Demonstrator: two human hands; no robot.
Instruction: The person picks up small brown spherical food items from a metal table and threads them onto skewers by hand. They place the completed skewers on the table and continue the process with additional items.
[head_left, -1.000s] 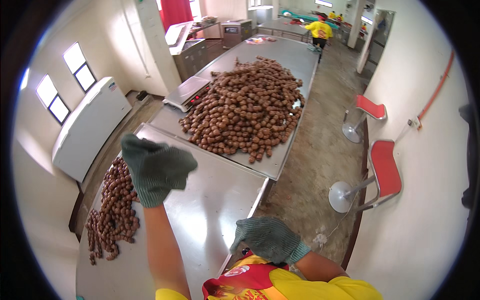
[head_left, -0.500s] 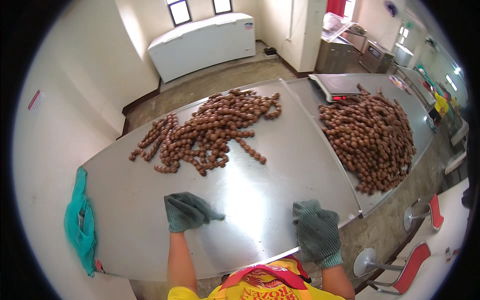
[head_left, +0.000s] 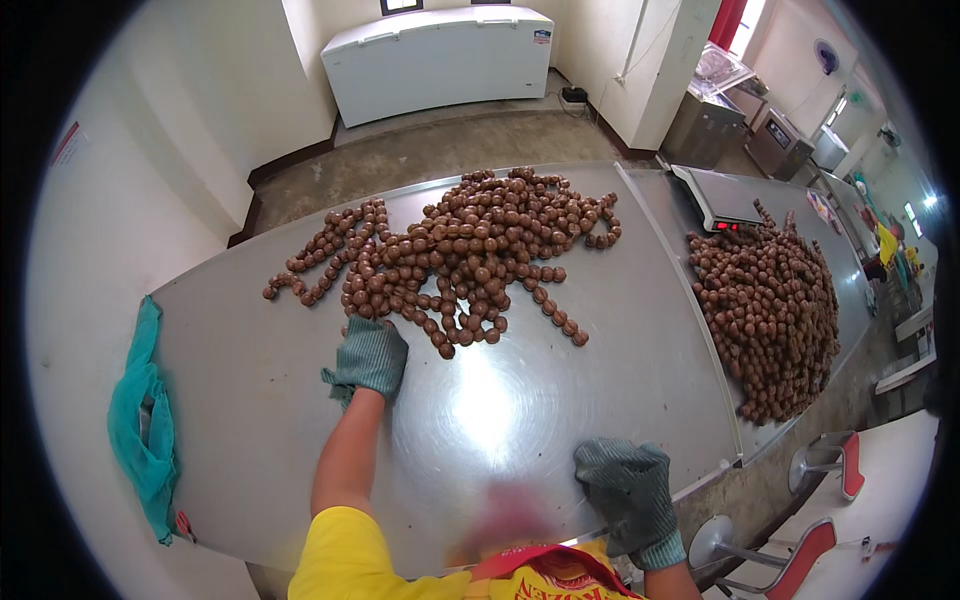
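My left hand (head_left: 370,360), in a grey-green ribbed knit glove, is at the near left edge of a heap of linked brown round sausages (head_left: 470,240). It touches or covers the end of a string there; its fingertips are hidden, so its hold cannot be made out. My right hand (head_left: 630,495), in a matching glove, is over the table's near right edge with the fingers curled in. Nothing shows in it, and it is well apart from the sausages. The heap lies tangled on the metal table (head_left: 250,430), with one string trailing toward the middle.
A larger sausage pile (head_left: 765,310) covers an adjoining table on the right, beside a digital scale (head_left: 722,200). Teal netting (head_left: 145,420) hangs at the left edge. A white chest freezer (head_left: 440,70) stands beyond. Red chairs (head_left: 800,560) are at lower right.
My left hand has moved forward to the sausage heap from the bare metal nearer me. My right hand has stayed near the table edge, while the whole view has shifted.
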